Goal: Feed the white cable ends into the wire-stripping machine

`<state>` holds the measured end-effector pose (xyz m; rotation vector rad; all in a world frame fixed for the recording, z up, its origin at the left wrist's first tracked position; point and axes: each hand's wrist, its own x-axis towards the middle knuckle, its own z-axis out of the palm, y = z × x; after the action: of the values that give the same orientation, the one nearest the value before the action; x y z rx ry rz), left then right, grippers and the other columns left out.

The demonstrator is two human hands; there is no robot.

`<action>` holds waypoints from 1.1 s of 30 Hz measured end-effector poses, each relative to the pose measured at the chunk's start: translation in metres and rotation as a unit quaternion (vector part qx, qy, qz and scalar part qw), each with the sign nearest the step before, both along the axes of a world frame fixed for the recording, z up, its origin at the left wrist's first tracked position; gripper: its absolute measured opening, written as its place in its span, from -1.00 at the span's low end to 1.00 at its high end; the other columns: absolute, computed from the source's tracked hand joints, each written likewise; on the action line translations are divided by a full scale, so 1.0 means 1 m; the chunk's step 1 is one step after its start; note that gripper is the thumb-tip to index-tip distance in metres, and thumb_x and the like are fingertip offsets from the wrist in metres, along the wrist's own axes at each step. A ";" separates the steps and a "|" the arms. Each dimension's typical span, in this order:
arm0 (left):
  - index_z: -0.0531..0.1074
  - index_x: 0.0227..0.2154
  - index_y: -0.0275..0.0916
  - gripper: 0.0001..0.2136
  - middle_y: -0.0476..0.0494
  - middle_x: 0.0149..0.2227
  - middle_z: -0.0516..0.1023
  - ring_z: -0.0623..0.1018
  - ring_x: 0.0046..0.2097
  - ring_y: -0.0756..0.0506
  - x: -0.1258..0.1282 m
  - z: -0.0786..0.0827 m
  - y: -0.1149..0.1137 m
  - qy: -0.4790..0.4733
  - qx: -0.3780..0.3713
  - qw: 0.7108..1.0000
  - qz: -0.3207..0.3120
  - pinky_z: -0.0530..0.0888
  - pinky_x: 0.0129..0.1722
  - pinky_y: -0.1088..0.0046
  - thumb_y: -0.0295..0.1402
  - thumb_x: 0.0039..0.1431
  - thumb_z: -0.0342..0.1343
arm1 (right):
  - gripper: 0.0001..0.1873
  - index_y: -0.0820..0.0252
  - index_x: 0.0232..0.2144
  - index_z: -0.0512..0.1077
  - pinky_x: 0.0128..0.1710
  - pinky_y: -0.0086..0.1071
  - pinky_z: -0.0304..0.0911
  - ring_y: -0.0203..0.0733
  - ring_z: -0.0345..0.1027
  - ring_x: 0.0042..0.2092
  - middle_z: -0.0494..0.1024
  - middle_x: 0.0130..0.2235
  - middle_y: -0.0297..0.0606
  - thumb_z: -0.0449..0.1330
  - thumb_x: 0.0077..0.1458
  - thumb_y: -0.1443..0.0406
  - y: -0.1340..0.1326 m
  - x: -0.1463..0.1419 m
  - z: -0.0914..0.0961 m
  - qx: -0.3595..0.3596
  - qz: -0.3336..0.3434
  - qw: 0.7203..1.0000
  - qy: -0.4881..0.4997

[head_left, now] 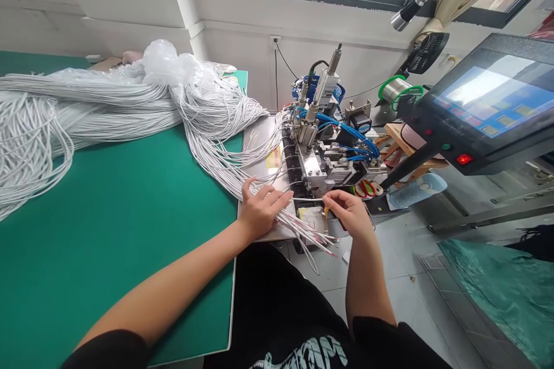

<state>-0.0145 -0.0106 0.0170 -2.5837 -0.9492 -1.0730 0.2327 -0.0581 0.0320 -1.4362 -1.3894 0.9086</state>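
Note:
My right hand pinches the end of a single white cable between thumb and fingers, just in front of the machine. My left hand lies on the bundle of white cables at the table's edge, fingers stretched out over it. Its fingertips are close to the other stretch of the single cable. Loose cable ends with reddish tips fan out past my left hand. Close behind both hands stands the machine, with metal cylinders and blue air hoses.
Long coils of white cable and clear plastic wrapping lie across the green table. A control screen on an arm stands at the right, near a wire spool and red-handled scissors. A small fan hangs behind.

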 end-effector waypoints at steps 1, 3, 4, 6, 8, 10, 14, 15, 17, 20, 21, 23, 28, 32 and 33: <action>0.46 -0.10 -0.05 -0.74 0.02 -0.27 0.60 0.50 -0.20 -0.09 0.001 0.000 0.000 -0.003 0.001 1.000 0.007 -0.06 0.18 0.02 -0.46 0.23 -0.01 | -0.66 0.22 -0.41 0.45 -0.50 -0.41 0.11 -0.26 0.22 -0.47 0.41 -0.48 -0.29 0.25 0.04 0.04 0.005 -0.001 -0.003 0.006 -0.016 1.000 0.019; 0.48 -0.16 -0.08 -0.76 0.01 -0.30 0.59 0.50 -0.21 -0.08 0.002 0.000 0.000 -0.001 0.004 1.000 0.007 -0.04 0.18 0.04 -0.47 0.25 -0.05 | -0.65 0.22 -0.42 0.43 -0.54 -0.43 0.05 -0.30 0.16 -0.51 0.38 -0.50 -0.31 0.26 0.01 0.03 0.013 -0.006 -0.009 0.014 -0.032 0.997 0.064; 0.49 -0.20 -0.10 -0.75 0.01 -0.32 0.59 0.49 -0.21 -0.08 0.002 0.000 0.000 0.003 0.006 1.000 0.001 -0.03 0.18 0.05 -0.48 0.26 -0.07 | -0.65 0.22 -0.43 0.43 -0.56 -0.44 0.01 -0.32 0.12 -0.53 0.37 -0.51 -0.32 0.27 0.01 0.03 0.016 -0.009 -0.011 0.018 -0.035 0.996 0.084; 0.49 -0.24 -0.12 -0.75 0.00 -0.34 0.58 0.49 -0.21 -0.08 0.003 -0.001 0.000 0.013 0.006 1.000 -0.012 -0.02 0.18 0.07 -0.48 0.26 -0.09 | -0.65 0.21 -0.47 0.41 -0.59 -0.44 -0.04 -0.36 0.06 -0.56 0.35 -0.52 -0.33 0.27 0.01 0.03 0.020 -0.015 -0.014 0.025 -0.036 0.992 0.116; 0.48 -0.27 -0.13 -0.77 0.01 -0.35 0.57 0.50 -0.20 -0.07 0.003 -0.002 0.001 0.018 -0.001 1.000 -0.018 -0.02 0.18 0.08 -0.49 0.24 -0.08 | -0.65 0.21 -0.50 0.40 -0.61 -0.44 -0.06 -0.37 0.01 -0.58 0.36 -0.51 -0.32 0.26 0.01 0.03 0.022 -0.018 -0.016 0.028 -0.032 0.990 0.131; 0.48 -0.27 -0.13 -0.78 0.01 -0.35 0.56 0.50 -0.20 -0.07 0.003 -0.002 0.002 0.020 -0.005 1.000 -0.019 -0.02 0.19 0.09 -0.49 0.23 -0.06 | -0.65 0.21 -0.48 0.42 -0.62 -0.43 -0.07 -0.38 -0.01 -0.59 0.36 -0.51 -0.31 0.24 0.02 0.02 0.021 -0.018 -0.017 0.022 -0.034 0.991 0.130; 0.48 -0.20 -0.09 -0.73 0.00 -0.36 0.55 0.49 -0.20 -0.07 0.004 -0.001 0.003 0.023 0.012 0.999 -0.022 -0.03 0.19 0.07 -0.52 0.18 -0.06 | -0.68 0.23 -0.45 0.45 -0.53 -0.41 0.04 -0.29 0.15 -0.51 0.40 -0.49 -0.28 0.19 0.09 0.07 0.018 -0.012 -0.020 0.022 -0.065 0.997 0.031; 0.49 -0.18 -0.08 -0.71 0.00 -0.36 0.55 0.48 -0.20 -0.07 0.004 0.000 0.003 0.024 0.015 0.999 -0.021 -0.03 0.19 0.07 -0.53 0.17 -0.05 | -0.70 0.23 -0.46 0.45 -0.49 -0.41 0.07 -0.27 0.18 -0.48 0.41 -0.49 -0.28 0.18 0.10 0.09 0.017 -0.010 -0.021 0.027 -0.066 0.997 -0.007; 0.49 -0.16 -0.07 -0.70 -0.01 -0.35 0.54 0.48 -0.20 -0.08 0.005 0.001 0.003 0.030 0.015 0.999 -0.020 -0.03 0.19 0.05 -0.52 0.15 -0.03 | -0.72 0.22 -0.49 0.42 -0.45 -0.41 0.08 -0.26 0.19 -0.46 0.38 -0.52 -0.31 0.15 0.12 0.14 0.017 -0.007 -0.024 0.040 -0.058 0.995 -0.071; 0.49 -0.14 -0.09 -0.73 -0.04 -0.33 0.53 0.47 -0.19 -0.10 0.006 0.002 0.003 0.042 0.006 0.999 -0.013 -0.01 0.18 0.03 -0.47 0.14 0.02 | -0.73 0.22 -0.52 0.37 -0.46 -0.42 0.04 -0.29 0.13 -0.48 0.31 -0.54 -0.35 0.12 0.13 0.18 0.019 -0.004 -0.031 0.051 -0.041 0.991 -0.116; 0.49 -0.14 -0.09 -0.74 -0.05 -0.32 0.53 0.47 -0.19 -0.11 0.006 0.002 0.003 0.047 0.002 0.999 -0.010 0.00 0.18 0.02 -0.45 0.14 0.03 | -0.73 0.21 -0.53 0.36 -0.47 -0.42 0.03 -0.29 0.11 -0.48 0.29 -0.54 -0.36 0.11 0.13 0.18 0.021 -0.003 -0.034 0.048 -0.036 0.991 -0.117; 0.49 -0.13 -0.09 -0.75 -0.06 -0.31 0.53 0.47 -0.19 -0.12 0.007 0.001 0.004 0.055 -0.004 0.998 -0.007 0.00 0.17 0.01 -0.43 0.15 0.04 | -0.73 0.21 -0.53 0.33 -0.47 -0.42 0.01 -0.29 0.09 -0.48 0.26 -0.54 -0.37 0.10 0.13 0.17 0.023 -0.001 -0.038 0.036 -0.023 0.993 -0.106; 0.48 -0.13 -0.11 -0.73 -0.04 -0.33 0.53 0.47 -0.20 -0.10 0.008 -0.001 0.006 0.072 -0.015 0.997 -0.011 0.03 0.13 0.01 -0.49 0.15 0.01 | -0.70 0.20 -0.54 0.28 -0.44 -0.42 0.01 -0.28 0.09 -0.45 0.23 -0.53 -0.38 0.07 0.15 0.15 0.027 0.002 -0.043 0.027 -0.002 0.996 -0.080; 0.47 -0.13 -0.12 -0.74 -0.05 -0.34 0.53 0.46 -0.21 -0.11 0.009 -0.002 0.007 0.082 -0.033 0.996 -0.018 0.06 0.11 0.01 -0.49 0.15 0.02 | -0.71 0.19 -0.54 0.25 -0.42 -0.42 0.02 -0.28 0.09 -0.43 0.24 -0.52 -0.38 0.06 0.16 0.17 0.029 0.000 -0.045 0.026 0.006 0.998 -0.065; 0.47 -0.13 -0.13 -0.74 -0.06 -0.34 0.52 0.46 -0.21 -0.11 0.009 -0.002 0.008 0.086 -0.038 0.995 -0.020 0.07 0.11 0.02 -0.48 0.15 0.02 | -0.71 0.19 -0.54 0.24 -0.41 -0.42 0.02 -0.28 0.09 -0.43 0.23 -0.51 -0.38 0.06 0.16 0.17 0.030 0.000 -0.046 0.023 0.009 0.998 -0.051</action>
<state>-0.0055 -0.0030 0.0146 -2.7148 -0.9167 -0.8230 0.2328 -0.0285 -0.0139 -1.4543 -1.4910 0.8181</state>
